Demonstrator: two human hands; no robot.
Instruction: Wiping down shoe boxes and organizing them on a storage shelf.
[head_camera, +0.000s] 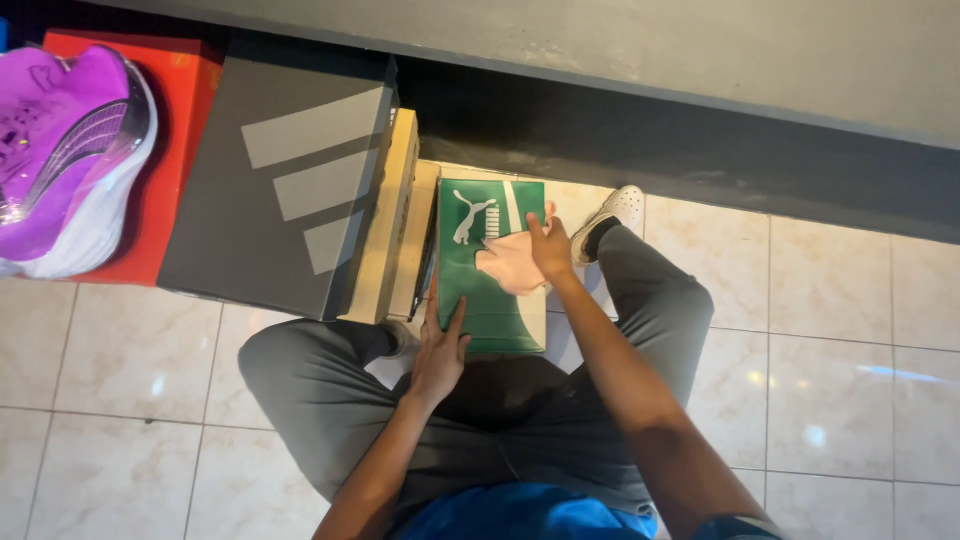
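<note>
Two hands: both on one green shoebox (487, 300) with a white stripe.
Right hand (551, 247): fingers pinch a pink cloth (510, 263) — flat on the lid.
Left hand (440, 350): fingers spread open — pressing the near left edge.

The floor (850, 330) is laid with large glossy cream tiles with faint marbling and thin dark grout lines, and soft patches of light reflect off them on the right and near left. Along the far side runs a dark recessed base (700, 150), topped by a grey concrete ledge (650, 50) that slants across the top of the view and shades the strip beneath it.
</note>
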